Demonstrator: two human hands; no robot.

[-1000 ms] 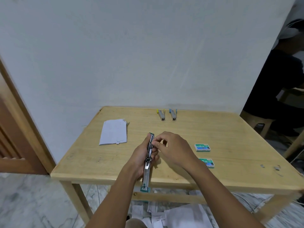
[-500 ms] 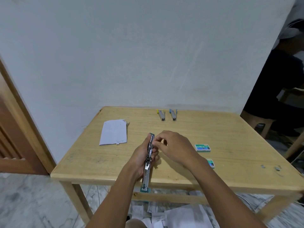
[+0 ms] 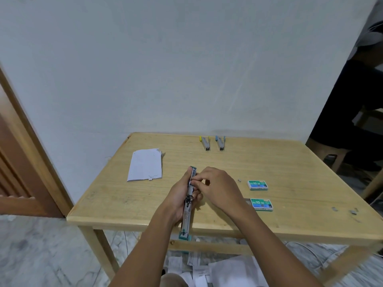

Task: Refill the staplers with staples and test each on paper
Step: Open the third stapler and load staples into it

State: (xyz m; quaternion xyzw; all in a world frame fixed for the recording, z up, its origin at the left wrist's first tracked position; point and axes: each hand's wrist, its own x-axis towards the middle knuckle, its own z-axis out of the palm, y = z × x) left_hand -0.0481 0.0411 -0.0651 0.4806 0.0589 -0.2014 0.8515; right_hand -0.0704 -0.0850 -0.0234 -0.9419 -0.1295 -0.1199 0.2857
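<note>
Head view: teal stapler (image 3: 188, 206), opened out flat, is gripped in the left hand (image 3: 178, 198) over the table's (image 3: 290, 162) near edge, long axis running away from the person. Right hand (image 3: 219, 188) fingertips, earlier near its tip, now pinch lower on the magazine; lower staple box (image 3: 261, 204) now uncovered.

Paper (image 3: 145, 165) lies left, staple boxes (image 3: 257, 185) right, on table (image 3: 300, 166).

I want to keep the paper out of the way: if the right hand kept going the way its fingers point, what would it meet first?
The right hand points left, so it meets the open teal stapler that the left hand holds; its fingers are already at it. The paper stack lies beyond, probably off-line.
</note>
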